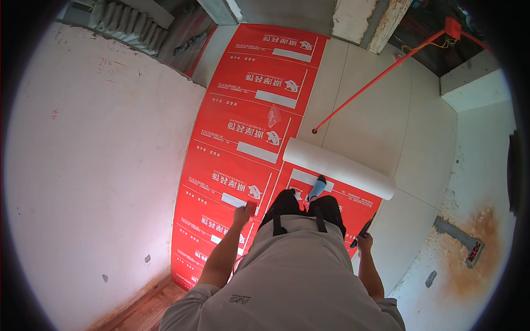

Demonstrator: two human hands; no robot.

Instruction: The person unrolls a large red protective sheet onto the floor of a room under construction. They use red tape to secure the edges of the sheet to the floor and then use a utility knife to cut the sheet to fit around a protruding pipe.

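Low at my right side, my right hand (pixel 364 243) is closed around a slim black tool (pixel 361 231), perhaps a utility knife; its tip is hard to make out. My left hand (pixel 242 215) is closed above the red floor protection sheet (pixel 234 144). A dark red bit shows by its fingers, too small to name. Ahead of my legs, a partly unrolled roll of floor protection film (pixel 339 168) lies across the floor, white on the outside. Its red printed face is spread under my blue-covered foot (pixel 318 187), beside the first strip.
A red pipe (pixel 375 85) runs from a hole in the pale tiles to a red box (pixel 452 27) with yellow wires. Plastered walls stand left (pixel 105 160) and right (pixel 469 193). Clear plastic scrap (pixel 274 116) lies on the sheet. Stacked grey bags (pixel 127 25) sit far left.
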